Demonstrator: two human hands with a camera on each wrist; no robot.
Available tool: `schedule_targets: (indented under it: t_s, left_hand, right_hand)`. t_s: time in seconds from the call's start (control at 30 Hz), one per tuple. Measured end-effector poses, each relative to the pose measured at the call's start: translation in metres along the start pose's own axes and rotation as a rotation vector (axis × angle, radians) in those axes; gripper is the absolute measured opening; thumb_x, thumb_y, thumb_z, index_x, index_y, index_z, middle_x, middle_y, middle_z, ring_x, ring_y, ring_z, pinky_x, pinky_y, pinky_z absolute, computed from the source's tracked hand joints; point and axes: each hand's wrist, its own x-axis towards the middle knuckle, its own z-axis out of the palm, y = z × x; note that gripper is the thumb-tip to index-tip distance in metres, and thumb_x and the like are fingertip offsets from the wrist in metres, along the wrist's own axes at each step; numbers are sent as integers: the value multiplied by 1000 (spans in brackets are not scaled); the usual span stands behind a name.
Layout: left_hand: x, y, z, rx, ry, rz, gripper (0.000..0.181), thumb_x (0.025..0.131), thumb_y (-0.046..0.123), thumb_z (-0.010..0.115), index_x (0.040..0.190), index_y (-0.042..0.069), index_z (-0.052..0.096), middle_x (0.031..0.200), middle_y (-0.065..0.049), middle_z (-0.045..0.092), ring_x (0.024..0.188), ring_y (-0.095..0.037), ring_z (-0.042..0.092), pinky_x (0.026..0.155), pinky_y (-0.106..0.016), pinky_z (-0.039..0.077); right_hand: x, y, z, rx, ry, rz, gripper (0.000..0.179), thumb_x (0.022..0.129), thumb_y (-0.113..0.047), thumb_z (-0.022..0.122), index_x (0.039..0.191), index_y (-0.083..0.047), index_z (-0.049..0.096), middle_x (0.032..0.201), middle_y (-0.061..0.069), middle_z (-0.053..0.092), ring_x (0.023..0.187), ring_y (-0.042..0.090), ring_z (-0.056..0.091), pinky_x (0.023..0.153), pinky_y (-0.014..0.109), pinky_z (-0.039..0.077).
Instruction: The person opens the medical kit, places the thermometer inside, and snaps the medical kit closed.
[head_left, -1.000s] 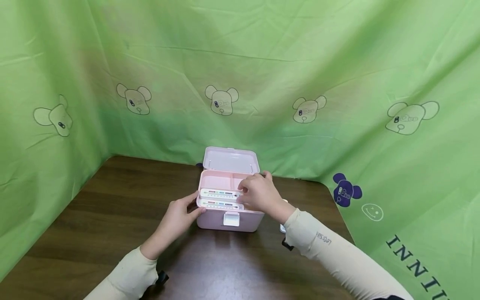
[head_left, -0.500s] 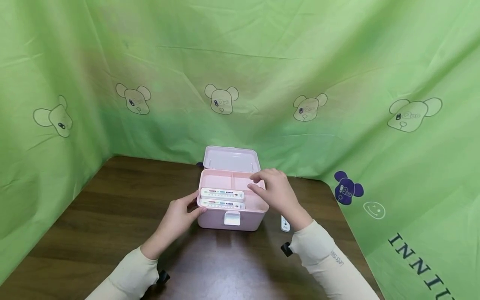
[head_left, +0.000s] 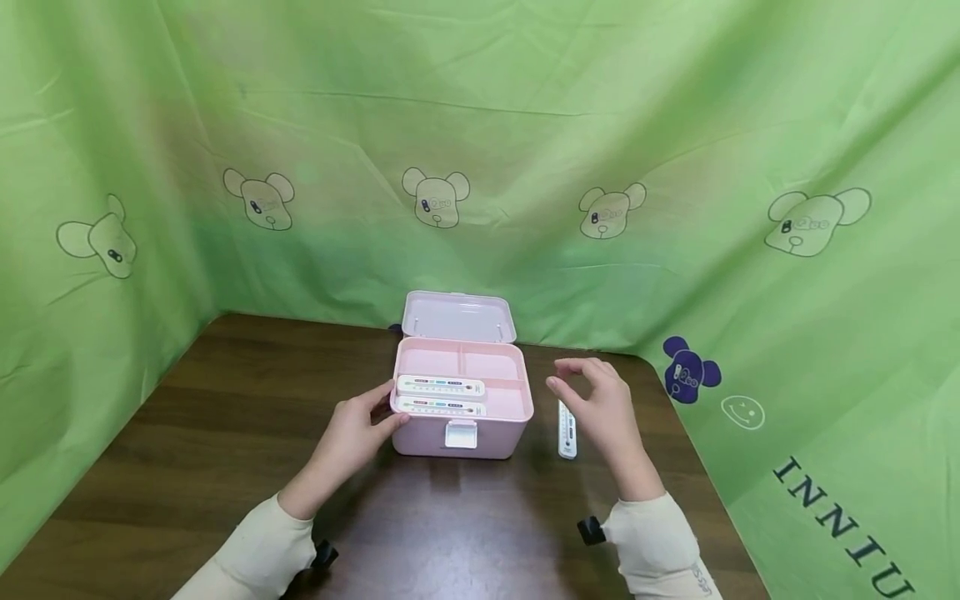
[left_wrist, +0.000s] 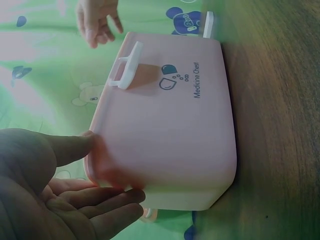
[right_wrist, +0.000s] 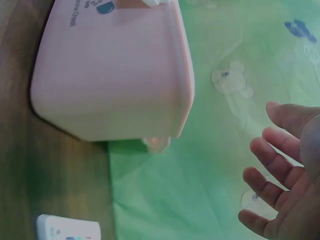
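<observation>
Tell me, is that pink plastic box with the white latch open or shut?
Open. The pale pink lid is turned back behind the box, exposing its pink compartments.

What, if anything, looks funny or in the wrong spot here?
One white thermometer-like stick lies on the table right of the pink box, while two similar sticks lie inside. That makes it look left out. Nothing looks spilled or broken.

One pink box (head_left: 491,437) is holding two slim white cases (head_left: 441,387), and one more case (head_left: 567,435) is lying right of it.
</observation>
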Motion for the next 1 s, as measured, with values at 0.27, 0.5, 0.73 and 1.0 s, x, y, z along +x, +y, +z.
schedule_targets:
  t_s: [0.27,0.5,0.73,1.0]
  left_hand:
    - [0,-1,2,3,9,6,63,91,17,80,146,2,55,127,-15,71,112,-25,71,91,-39,60]
    - [0,-1,1,6,8,10,63,91,18,80,147,2,55,127,-14,71,112,-24,71,91,-39,60]
    - [0,0,-1,11,3,9,64,91,20,80,147,3,55,128,-13,71,114,-24,70,93,-40,59]
    - [-1,0,-1,17,-4,8,64,91,20,80,147,3,55,129,-14,70,116,-25,70,94,-41,59]
  right_hand:
    - [-20,22,-3,-15,32,148,31,88,-15,81,117,-5,74,111,13,72,110,30,61,95,43,44]
    - [-34,37,-3,-24,-43,290,43,93,-24,78,129,-5,69,130,19,67,126,38,57,108,54,41]
    - [-48,52,5,-44,-116,396,55,92,-28,78,138,-3,62,141,23,59,134,41,50,114,55,37]
    - [-66,65,24,-22,-94,477,62,87,-26,83,138,2,60,139,26,59,131,43,52,112,56,39]
